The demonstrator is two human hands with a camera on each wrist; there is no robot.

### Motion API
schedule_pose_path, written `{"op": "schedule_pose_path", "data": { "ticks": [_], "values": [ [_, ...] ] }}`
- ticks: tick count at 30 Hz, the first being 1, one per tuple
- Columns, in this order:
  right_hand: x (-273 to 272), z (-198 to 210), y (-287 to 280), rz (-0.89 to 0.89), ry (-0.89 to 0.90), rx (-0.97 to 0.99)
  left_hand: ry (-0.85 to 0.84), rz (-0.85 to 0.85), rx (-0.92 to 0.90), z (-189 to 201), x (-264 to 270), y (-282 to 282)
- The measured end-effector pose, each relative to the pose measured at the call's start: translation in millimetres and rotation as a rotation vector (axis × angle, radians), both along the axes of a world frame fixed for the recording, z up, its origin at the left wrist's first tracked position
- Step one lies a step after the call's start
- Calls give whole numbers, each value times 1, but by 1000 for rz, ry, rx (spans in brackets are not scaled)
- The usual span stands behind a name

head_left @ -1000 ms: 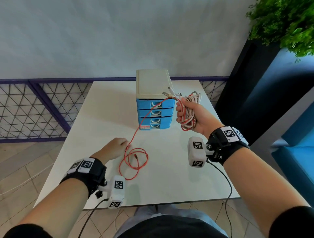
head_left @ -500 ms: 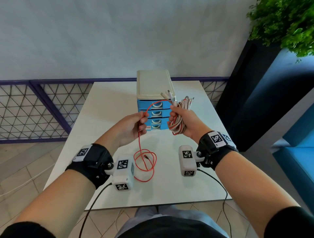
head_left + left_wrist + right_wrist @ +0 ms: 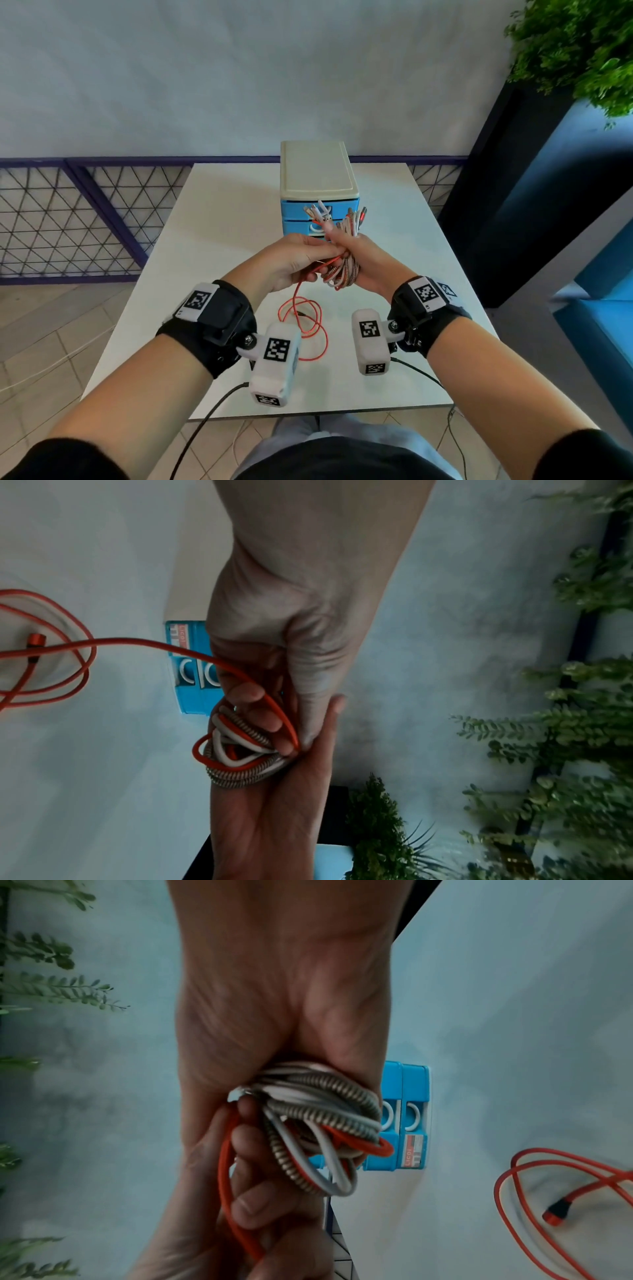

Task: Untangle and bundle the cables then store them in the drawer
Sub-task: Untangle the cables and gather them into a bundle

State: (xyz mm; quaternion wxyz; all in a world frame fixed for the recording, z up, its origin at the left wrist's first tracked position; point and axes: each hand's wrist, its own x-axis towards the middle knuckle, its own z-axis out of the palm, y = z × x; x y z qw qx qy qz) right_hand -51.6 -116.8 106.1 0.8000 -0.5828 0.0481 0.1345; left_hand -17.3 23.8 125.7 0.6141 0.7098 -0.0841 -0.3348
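Note:
My right hand grips a folded bundle of white, braided and red cables in the air in front of the blue drawer unit; connector ends stick up above the fist. My left hand pinches the loose red cable and presses it against the bundle. The remaining red cable hangs down to loose loops on the white table. All three drawers look closed.
The drawer unit stands at the middle back of the table. A dark planter with green leaves rises at the right. A mesh railing runs along the left, with tiled floor below.
My left hand rose from the table with the red cable and came over to the bundle. My right hand lowered and drew closer, so both hands now meet.

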Motion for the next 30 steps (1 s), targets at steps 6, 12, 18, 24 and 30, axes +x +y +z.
{"op": "schedule_pose_path", "data": {
  "ticks": [6,12,18,24,30],
  "values": [
    [8,-6,-2,-364,60,-81,121,-167,23,-8,-12,5],
    [13,8,-28,-478,76,207,268,-529,115,-42,-13,40],
    [4,19,-26,-174,154,91,-509,-375,605,-38,1,31],
    [-5,17,-10,129,189,-148,-743,11,317,-30,12,15],
    [-1,7,-12,-28,141,-301,-619,-20,517,-28,18,19]
  ]
}}
